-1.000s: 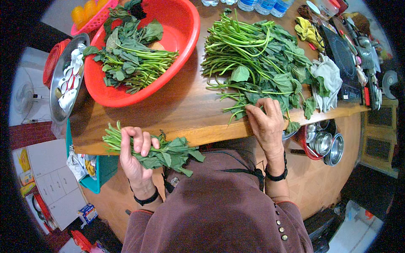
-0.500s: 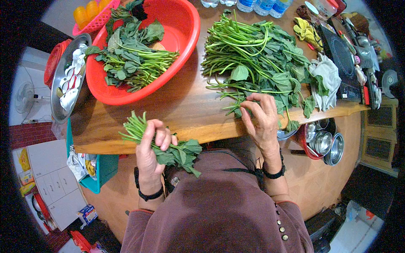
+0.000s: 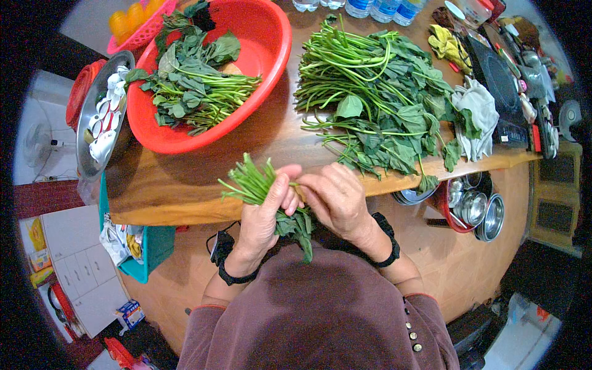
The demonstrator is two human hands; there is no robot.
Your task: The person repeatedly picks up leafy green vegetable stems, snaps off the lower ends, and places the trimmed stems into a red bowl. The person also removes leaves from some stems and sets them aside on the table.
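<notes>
My left hand (image 3: 266,214) is wrapped round a bunch of leafy greens (image 3: 251,180), held over the table's near edge. Cut stem ends point up and away; the leaves hang down below my fingers. Close against it, my right hand (image 3: 336,198) pinches at the bunch by the left fingertips. A thin yellowish bit of stem shows between the two hands, but what the right fingers grip is mostly hidden. Beyond, to the right, lies a large pile of loose greens (image 3: 382,92). More greens (image 3: 203,89) rest with stems aligned in a red plastic basin (image 3: 279,55) at the far left.
The wooden table (image 3: 166,197) has a metal bowl (image 3: 86,154) and pink basket (image 3: 145,34) at its left. Water bottles (image 3: 385,9), a yellow glove (image 3: 447,46), a white cloth (image 3: 478,117) and a black cooktop (image 3: 493,74) line the back and right. Metal bowls (image 3: 473,208) sit below the right edge.
My right hand has left the pile and come left to meet the bunch. My left hand has moved right with the bunch, bringing both hands together.
</notes>
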